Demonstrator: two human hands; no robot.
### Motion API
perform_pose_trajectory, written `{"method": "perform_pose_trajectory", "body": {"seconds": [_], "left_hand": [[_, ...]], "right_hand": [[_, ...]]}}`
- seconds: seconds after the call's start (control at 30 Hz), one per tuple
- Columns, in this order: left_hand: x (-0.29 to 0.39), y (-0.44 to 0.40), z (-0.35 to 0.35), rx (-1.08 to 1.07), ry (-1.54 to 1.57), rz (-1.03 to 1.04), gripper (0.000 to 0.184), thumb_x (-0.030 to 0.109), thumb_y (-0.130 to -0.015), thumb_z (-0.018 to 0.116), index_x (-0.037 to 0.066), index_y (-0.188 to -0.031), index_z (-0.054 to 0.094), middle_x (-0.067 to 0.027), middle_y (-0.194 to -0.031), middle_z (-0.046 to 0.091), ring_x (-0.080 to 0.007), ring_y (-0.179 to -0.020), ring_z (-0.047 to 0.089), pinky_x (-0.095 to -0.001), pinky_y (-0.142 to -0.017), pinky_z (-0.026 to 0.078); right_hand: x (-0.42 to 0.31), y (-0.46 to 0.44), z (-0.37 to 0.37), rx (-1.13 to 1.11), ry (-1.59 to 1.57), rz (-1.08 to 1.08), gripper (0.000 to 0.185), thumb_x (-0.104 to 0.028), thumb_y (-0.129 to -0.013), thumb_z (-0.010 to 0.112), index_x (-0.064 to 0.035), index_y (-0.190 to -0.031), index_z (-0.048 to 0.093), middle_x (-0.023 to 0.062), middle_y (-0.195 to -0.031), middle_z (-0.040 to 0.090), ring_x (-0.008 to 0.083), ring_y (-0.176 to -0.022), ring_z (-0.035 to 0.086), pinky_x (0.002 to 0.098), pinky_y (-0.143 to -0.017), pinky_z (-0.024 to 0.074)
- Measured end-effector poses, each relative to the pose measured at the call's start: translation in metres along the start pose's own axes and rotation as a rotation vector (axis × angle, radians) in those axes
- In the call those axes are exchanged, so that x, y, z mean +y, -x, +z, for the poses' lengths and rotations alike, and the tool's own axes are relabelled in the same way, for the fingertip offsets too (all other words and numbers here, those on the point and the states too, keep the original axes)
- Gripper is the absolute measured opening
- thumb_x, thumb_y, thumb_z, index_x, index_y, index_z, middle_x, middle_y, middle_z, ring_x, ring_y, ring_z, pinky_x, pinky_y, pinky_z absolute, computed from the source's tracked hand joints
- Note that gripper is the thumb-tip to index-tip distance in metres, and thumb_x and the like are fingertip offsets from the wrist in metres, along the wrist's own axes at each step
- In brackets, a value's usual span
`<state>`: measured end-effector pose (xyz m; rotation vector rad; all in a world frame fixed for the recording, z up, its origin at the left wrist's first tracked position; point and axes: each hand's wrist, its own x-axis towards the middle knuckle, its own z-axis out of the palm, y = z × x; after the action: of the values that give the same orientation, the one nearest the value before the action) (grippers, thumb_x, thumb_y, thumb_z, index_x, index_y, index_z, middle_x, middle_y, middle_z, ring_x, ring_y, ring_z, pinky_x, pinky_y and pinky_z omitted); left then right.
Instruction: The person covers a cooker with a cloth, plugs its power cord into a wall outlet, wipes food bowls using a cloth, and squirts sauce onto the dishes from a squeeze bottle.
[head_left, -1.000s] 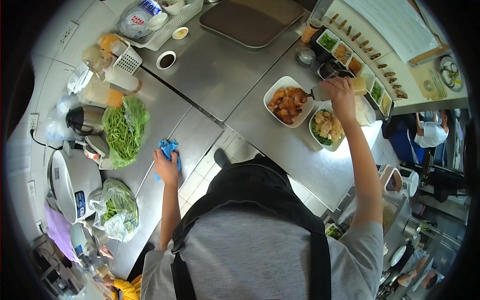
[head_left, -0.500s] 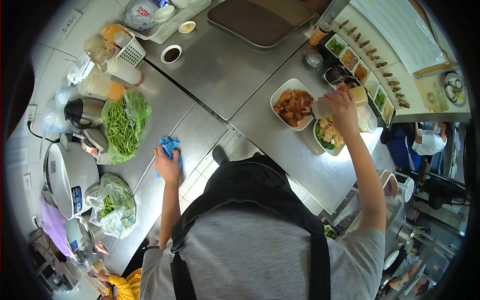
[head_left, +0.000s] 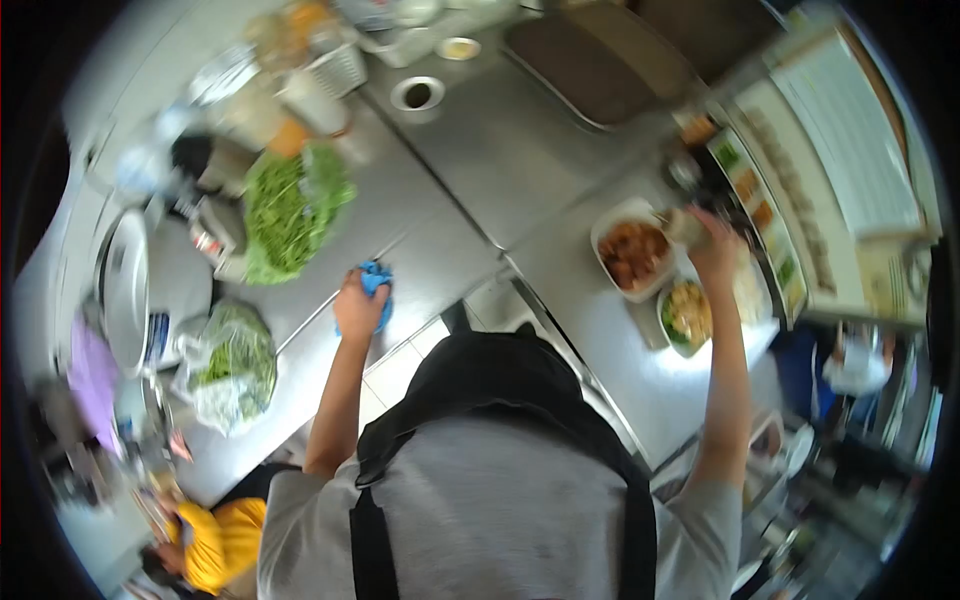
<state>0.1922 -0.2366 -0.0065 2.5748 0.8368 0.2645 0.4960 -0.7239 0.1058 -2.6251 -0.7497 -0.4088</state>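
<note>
My left hand (head_left: 357, 306) is closed on a crumpled blue cloth (head_left: 376, 281) that rests on the steel counter (head_left: 400, 210). At the right, my right hand (head_left: 714, 245) grips a squeeze bottle (head_left: 686, 228), its tip over the edge of a white bowl of browned meat pieces (head_left: 633, 255). Motion blurs the bottle. Just below, beside my right wrist, stands a second white bowl with pale chunks and green vegetables (head_left: 687, 314).
Bags of green beans (head_left: 290, 212) and greens (head_left: 232, 365) lie at the left, near a large white pot (head_left: 128, 290). A dark tray (head_left: 600, 62), a sauce cup (head_left: 417, 95) and topping containers (head_left: 760, 215) stand farther back. A person in yellow (head_left: 215, 540) is at lower left.
The whole view has swung and blurred, shifting the counters and bowls rightward in the frame. My left hand still holds the cloth, and my right still holds the bottle by the meat bowl.
</note>
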Motion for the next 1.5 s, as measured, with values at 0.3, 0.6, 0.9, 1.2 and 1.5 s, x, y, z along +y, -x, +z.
{"method": "perform_pose_trajectory", "body": {"seconds": [0.3, 0.6, 0.9, 1.2, 1.5], "left_hand": [[-0.018, -0.049, -0.104, -0.221, 0.427, -0.012, 0.041, 0.035, -0.086, 0.064, -0.001, -0.104, 0.061, -0.0138, -0.088, 0.066, -0.0230, -0.077, 0.063, -0.0346, -0.071, 0.049], [-0.079, -0.269, -0.190, 0.376, 0.554, 0.062, 0.067, 0.028, -0.076, 0.075, 0.003, -0.131, 0.047, -0.0204, -0.125, 0.055, -0.0263, -0.108, 0.058, -0.0365, -0.088, 0.048], [-0.093, -0.356, -0.196, 0.017, 0.489, 0.203, 0.083, 0.036, -0.059, 0.085, 0.001, -0.126, 0.052, -0.0183, -0.121, 0.058, -0.0272, -0.111, 0.056, -0.0348, -0.097, 0.043], [-0.087, -0.344, -0.183, 0.362, 0.560, -0.007, 0.094, 0.055, -0.054, 0.079, -0.010, -0.117, 0.055, -0.0231, -0.108, 0.064, -0.0257, -0.102, 0.062, -0.0340, -0.091, 0.048], [0.000, -0.242, -0.269, 0.219, 0.786, 0.098, 0.096, 0.049, -0.058, 0.079, -0.019, -0.118, 0.048, -0.0188, -0.100, 0.067, -0.0214, -0.090, 0.065, -0.0307, -0.084, 0.050]], "right_hand": [[-0.139, -0.080, 0.018, -0.240, -0.706, 0.121, 0.066, -0.002, -0.065, 0.076, -0.0043, -0.124, 0.048, 0.0097, -0.119, 0.058, 0.0173, -0.109, 0.056, 0.0302, -0.096, 0.0418], [-0.371, -0.182, 0.206, -0.376, -0.952, -0.127, 0.067, -0.016, -0.062, 0.084, -0.0074, -0.117, 0.047, 0.0113, -0.111, 0.064, 0.0260, -0.103, 0.063, 0.0361, -0.089, 0.0485], [-0.415, -0.180, 0.259, -0.088, -0.876, -0.036, 0.063, -0.013, -0.067, 0.080, -0.0054, -0.119, 0.046, 0.0126, -0.111, 0.060, 0.0261, -0.105, 0.059, 0.0349, -0.090, 0.0461], [-0.414, -0.008, 0.226, -0.737, -0.825, -0.829, 0.016, -0.024, -0.083, 0.067, -0.0099, -0.088, 0.062, 0.0109, -0.095, 0.058, 0.0322, -0.085, 0.056, 0.0403, -0.077, 0.0470], [-0.351, 0.005, 0.210, -0.508, -0.754, -0.326, 0.017, -0.023, -0.092, 0.057, -0.0057, -0.094, 0.056, 0.0114, -0.088, 0.057, 0.0238, -0.082, 0.058, 0.0346, -0.071, 0.0465]]}}
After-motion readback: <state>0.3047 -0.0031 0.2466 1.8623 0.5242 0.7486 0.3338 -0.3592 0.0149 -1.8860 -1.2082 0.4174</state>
